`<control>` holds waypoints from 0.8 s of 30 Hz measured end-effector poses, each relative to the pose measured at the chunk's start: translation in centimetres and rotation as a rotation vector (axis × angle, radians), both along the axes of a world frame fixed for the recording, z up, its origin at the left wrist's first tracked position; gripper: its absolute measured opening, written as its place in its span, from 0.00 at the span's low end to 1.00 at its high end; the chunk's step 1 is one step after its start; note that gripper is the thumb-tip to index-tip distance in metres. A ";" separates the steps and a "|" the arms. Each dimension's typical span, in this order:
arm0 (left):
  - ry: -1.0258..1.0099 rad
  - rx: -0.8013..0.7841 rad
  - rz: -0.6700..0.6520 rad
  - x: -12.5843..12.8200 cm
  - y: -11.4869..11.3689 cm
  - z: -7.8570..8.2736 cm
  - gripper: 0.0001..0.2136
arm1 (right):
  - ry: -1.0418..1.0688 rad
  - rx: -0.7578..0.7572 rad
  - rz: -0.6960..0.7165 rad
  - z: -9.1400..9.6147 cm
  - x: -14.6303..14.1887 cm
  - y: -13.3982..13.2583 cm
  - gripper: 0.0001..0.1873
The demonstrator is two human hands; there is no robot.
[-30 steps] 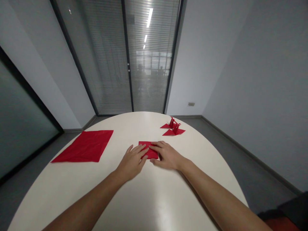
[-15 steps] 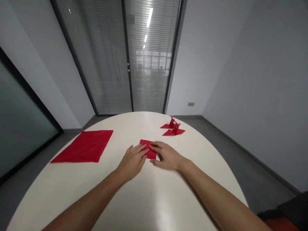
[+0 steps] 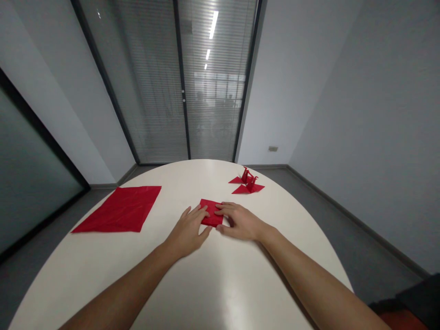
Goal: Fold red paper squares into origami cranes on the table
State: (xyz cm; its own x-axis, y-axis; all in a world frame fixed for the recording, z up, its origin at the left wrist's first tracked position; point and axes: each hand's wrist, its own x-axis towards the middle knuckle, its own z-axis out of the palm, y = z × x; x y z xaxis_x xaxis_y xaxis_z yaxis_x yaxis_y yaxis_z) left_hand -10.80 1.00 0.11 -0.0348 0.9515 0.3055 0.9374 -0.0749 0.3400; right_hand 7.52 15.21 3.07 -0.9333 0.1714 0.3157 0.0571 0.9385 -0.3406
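A small folded red paper (image 3: 210,211) lies flat on the white oval table (image 3: 192,284). My left hand (image 3: 188,231) rests on its left part with fingers stretched out flat. My right hand (image 3: 240,221) lies on its right edge, fingers pressed down on the paper and thumb out beside it. Both hands touch the paper and meet over it; the near part of the paper is hidden under the fingers.
A stack of flat red paper sheets (image 3: 118,214) lies at the left of the table. Two folded red paper cranes (image 3: 248,182) stand at the far right near the table's edge. Glass doors with blinds (image 3: 182,82) are behind.
The folded paper has got narrower on its right side and turned slightly; my right hand's fingers slid a little to the left over it. My left hand stayed nearly still.
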 end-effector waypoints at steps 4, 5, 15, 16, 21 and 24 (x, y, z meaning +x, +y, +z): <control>-0.002 -0.005 0.014 0.0 0.1 -0.1 0.12 | 0.012 -0.032 -0.003 0.0 0.0 0.1 0.16; -0.005 0.001 0.015 0.0 0.1 -0.1 0.12 | 0.020 -0.036 0.002 0.0 0.0 0.1 0.14; -0.075 0.015 0.055 -0.2 0.2 0.3 0.07 | 0.026 0.003 -0.041 0.2 -0.2 0.1 0.13; -0.082 0.021 0.056 -0.3 0.3 0.2 0.08 | 0.022 0.011 -0.046 0.1 -0.2 0.2 0.13; -0.096 0.071 0.045 -0.7 0.6 -0.3 0.10 | 0.008 0.047 -0.082 -0.2 -0.4 0.4 0.14; -0.087 0.093 0.047 -0.6 0.6 -0.3 0.10 | 0.013 0.054 -0.111 -0.5 -0.4 0.4 0.13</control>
